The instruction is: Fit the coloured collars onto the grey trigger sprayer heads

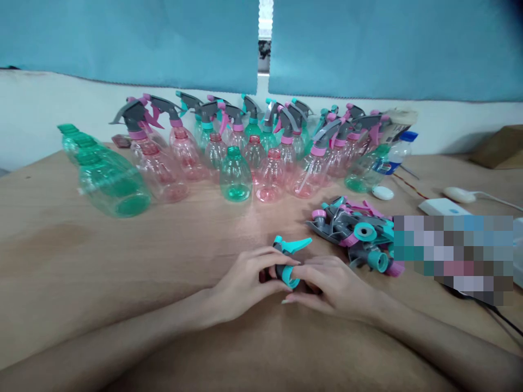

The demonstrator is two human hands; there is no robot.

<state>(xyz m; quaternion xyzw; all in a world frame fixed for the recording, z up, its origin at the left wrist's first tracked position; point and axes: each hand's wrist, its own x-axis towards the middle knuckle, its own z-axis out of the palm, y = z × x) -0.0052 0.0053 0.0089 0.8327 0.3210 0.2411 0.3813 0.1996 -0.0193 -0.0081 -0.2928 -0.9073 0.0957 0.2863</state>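
Note:
Near the table's front, my left hand (253,275) is closed around a grey and turquoise trigger spray head (290,276). Its turquoise trigger points up and to the right, and its round collar faces my right hand. My right hand (335,286) has curled fingers at that collar, with the index finger touching it and the thumb just below. Part of the spray head is hidden behind my left fingers. To the right lies a pile of loose spray heads (364,232) in grey, turquoise and pink.
Capless bottles stand in front, among them a green bottle (236,177) and a pink bottle (270,179). Several bottles with spray heads fitted (286,140) line the wall. Farther right are a blue-capped bottle (404,149), a white round object (383,193) and a white box (443,207).

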